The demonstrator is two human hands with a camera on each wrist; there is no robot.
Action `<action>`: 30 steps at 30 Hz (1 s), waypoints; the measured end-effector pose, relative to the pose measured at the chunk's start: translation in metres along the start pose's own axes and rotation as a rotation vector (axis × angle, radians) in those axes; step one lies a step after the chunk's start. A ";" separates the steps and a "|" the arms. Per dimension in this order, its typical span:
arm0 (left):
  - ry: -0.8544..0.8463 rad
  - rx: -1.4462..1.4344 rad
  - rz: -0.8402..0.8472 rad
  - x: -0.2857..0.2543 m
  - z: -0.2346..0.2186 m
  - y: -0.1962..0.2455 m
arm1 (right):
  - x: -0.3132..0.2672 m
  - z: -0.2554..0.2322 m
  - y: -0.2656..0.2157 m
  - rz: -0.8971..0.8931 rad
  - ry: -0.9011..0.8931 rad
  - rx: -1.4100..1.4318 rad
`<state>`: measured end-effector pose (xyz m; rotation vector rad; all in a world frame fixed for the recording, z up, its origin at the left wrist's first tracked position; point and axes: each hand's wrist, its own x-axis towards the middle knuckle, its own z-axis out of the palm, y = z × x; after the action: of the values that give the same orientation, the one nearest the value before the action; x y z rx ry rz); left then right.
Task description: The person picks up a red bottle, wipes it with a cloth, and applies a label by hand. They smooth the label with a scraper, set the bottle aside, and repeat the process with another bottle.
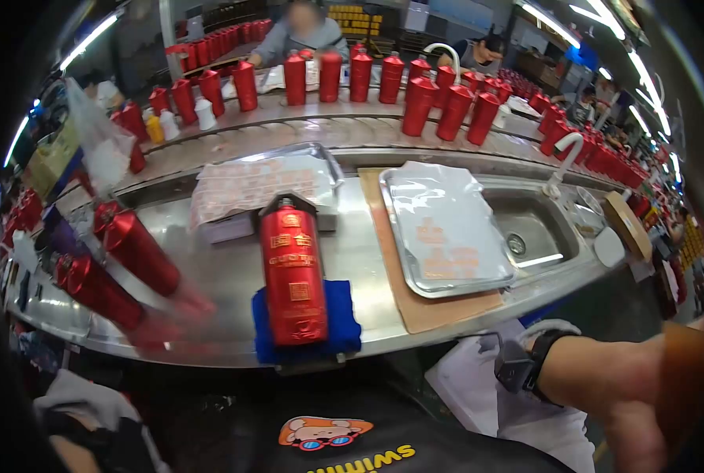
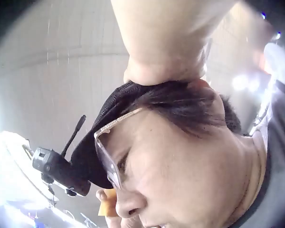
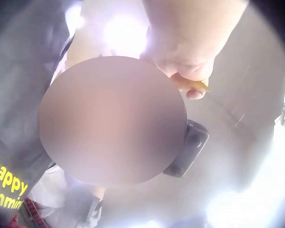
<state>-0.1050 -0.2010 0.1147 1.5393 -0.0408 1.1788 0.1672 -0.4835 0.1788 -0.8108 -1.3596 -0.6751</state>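
Observation:
My left hand (image 2: 166,64) is raised against the wearer's dark mesh cap (image 2: 97,128) in the left wrist view, its fingers hidden behind the head. A small black camera (image 2: 59,171) juts from the cap's front. Also lifted to head height, my right hand (image 3: 185,61) is at the right edge of the head view, with an orange-yellow piece (image 3: 192,84) at its fingers; I cannot tell whether it is worn or pinched. On the bench below, a red bottle (image 1: 293,268) with gold lettering lies on a blue cloth (image 1: 344,315), untouched by either hand.
Two red bottles (image 1: 139,244) stand at the left of the steel bench (image 1: 360,260). Behind are a tray with printed sheets (image 1: 257,185) and a film-covered tray (image 1: 446,236) on a brown board. A sink (image 1: 533,229) is at right. Red bottles line the conveyor (image 1: 328,126), with people beyond.

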 end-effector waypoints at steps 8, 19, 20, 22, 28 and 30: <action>0.040 0.322 0.061 -0.023 -0.011 -0.026 | -0.128 0.120 0.051 0.753 -0.234 0.219; -0.359 0.938 0.013 -0.025 -0.017 -0.132 | -0.175 0.163 0.124 1.269 -0.189 0.084; -0.408 0.994 0.065 -0.013 -0.018 -0.125 | -0.172 0.164 0.122 1.375 -0.055 0.237; -0.623 1.009 0.187 0.013 -0.014 -0.122 | -0.160 0.169 0.116 1.387 -0.037 0.345; -0.780 0.921 0.253 0.070 -0.012 -0.152 | -0.162 0.162 0.117 1.418 0.040 0.367; -0.776 0.880 0.187 0.078 -0.011 -0.159 | -0.167 0.156 0.120 1.421 -0.007 0.375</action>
<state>0.0209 -0.0927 0.0510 2.7591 -0.2038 0.6708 0.1587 -0.2940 0.0037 -1.1920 -0.5840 0.6711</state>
